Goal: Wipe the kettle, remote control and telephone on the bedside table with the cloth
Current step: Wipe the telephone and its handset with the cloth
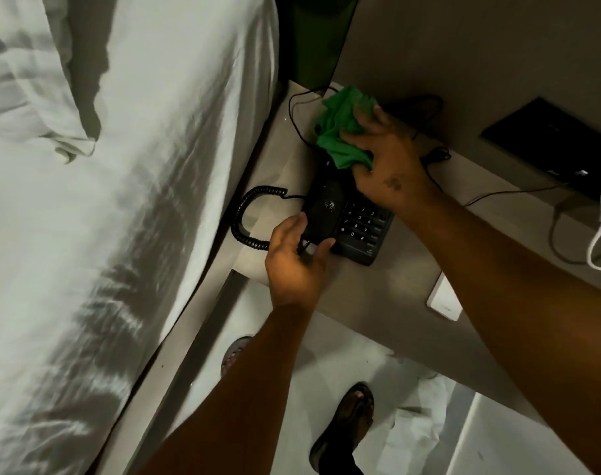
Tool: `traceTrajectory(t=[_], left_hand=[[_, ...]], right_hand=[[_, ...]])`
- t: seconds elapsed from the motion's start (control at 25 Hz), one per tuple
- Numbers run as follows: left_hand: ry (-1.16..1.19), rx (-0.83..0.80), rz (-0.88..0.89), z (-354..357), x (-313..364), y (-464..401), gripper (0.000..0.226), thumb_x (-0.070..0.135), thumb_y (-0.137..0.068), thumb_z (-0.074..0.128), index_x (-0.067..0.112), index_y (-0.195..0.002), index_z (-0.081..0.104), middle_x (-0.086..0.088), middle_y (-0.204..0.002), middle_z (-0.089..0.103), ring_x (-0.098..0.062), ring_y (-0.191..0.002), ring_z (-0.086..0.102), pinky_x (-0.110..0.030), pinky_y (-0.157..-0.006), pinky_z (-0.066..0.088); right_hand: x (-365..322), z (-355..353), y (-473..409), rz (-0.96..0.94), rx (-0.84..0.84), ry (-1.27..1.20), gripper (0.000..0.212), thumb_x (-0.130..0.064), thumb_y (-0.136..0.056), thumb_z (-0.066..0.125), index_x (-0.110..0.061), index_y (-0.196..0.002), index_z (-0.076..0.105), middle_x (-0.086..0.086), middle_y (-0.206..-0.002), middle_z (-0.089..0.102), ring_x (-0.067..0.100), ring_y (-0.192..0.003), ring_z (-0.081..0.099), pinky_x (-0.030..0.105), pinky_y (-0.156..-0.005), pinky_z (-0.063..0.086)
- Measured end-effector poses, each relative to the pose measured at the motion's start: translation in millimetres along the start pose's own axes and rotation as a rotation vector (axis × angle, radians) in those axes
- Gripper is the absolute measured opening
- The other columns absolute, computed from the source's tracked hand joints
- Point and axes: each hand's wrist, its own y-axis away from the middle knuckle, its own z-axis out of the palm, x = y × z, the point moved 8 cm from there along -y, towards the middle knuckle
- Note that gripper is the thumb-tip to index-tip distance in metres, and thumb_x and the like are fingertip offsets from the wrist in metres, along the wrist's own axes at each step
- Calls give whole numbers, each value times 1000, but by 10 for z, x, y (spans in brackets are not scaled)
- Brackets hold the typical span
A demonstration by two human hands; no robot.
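Beige bedside table [405, 286] wedged beside white-sheeted bed [138, 200], pale floor below. One black corded telephone [357, 231] near table's front edge, keypad digits 1–9, *, 0, # readable. One coiled black cord [246, 217] loops left. Left hand [297, 265] wrapped round lower end of black handset [323, 209]. Right hand [383, 162] clenched on bunched green cloth [343, 132], pressing it on handset's upper end. Two sandalled feet below.
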Motion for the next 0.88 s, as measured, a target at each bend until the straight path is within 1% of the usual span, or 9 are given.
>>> traceTrajectory(t=[0.12, 0.24, 0.36, 0.44, 0.52, 0.6, 0.76, 0.84, 0.88], left_hand=[[48, -12, -22, 6, -33, 13, 56, 14, -79, 83, 2, -129, 63, -12, -135, 61, -17, -126, 55, -2, -102, 36], [68, -8, -27, -10, -31, 8, 56, 14, -78, 84, 3, -129, 63, -11, -133, 62, -19, -125, 58, -15, -106, 43], [60, -9, -25, -5, -18, 6, 56, 15, -79, 83, 2, -129, 63, -12, -132, 62, -18, -124, 58, -22, -106, 46], [65, -17, -43, 2, -33, 5, 57, 17, -80, 83, 3, -130, 62, -10, -134, 61, -13, -124, 56, -22, -106, 46], [55, -19, -34, -6, -36, 2, 57, 19, -79, 83, 5, -130, 62, -8, -134, 61, -6, -122, 54, -16, -105, 45], [35, -15, -12, -14, -36, -1, 56, 19, -79, 83, 5, -129, 63, -8, -132, 62, -5, -120, 54, -14, -104, 44], [68, -4, -28, 2, -86, -14, 49, 15, -78, 81, 7, -124, 67, -9, -128, 65, -20, -120, 62, -37, -105, 50], [13, -2, 5, 1, -59, 9, 48, 23, -80, 79, 9, -124, 66, -7, -129, 65, -18, -121, 61, -30, -106, 49], [12, -4, 3, 3, -64, 6, 51, 25, -80, 80, 8, -126, 65, -7, -130, 64, -16, -121, 60, -26, -105, 48]], right_hand=[[-111, 143, 306, -29, -3, -20, 56, 3, -76, 52, -5, -131, 52, 16, -150, 37, 42, -144, 16, 56, -114, 26], [-255, 343, 696, -84, -60, 14, 58, 9, -79, 50, -8, -135, 48, 11, -153, 33, 36, -146, 10, 55, -114, 26], [-140, 219, 330, -46, -46, 70, 58, 10, -81, 49, -10, -136, 46, 11, -154, 32, 36, -146, 11, 45, -114, 25], [-14, 27, -57, 51, 2, 27, 53, 8, -84, 48, -8, -134, 49, 17, -151, 35, 39, -143, 21, 42, -116, 21], [0, -47, -144, 71, 42, 32, 50, 7, -85, 47, -7, -132, 52, 20, -148, 41, 39, -140, 29, 48, -116, 24], [-80, 63, 124, 65, 31, 8, 54, 11, -83, 46, -8, -133, 50, 16, -150, 38, 37, -143, 23, 50, -117, 23], [-377, 458, 860, -15, -85, -16, 61, 16, -79, 51, -7, -136, 45, 12, -154, 29, 34, -146, 9, 55, -119, 14], [-351, 386, 714, -40, -74, 17, 61, 15, -79, 51, -7, -136, 46, 11, -154, 30, 32, -146, 10, 52, -119, 15], [-278, 298, 501, -7, -50, 10, 60, 14, -81, 49, -9, -136, 46, 11, -154, 31, 31, -146, 13, 46, -119, 17]])
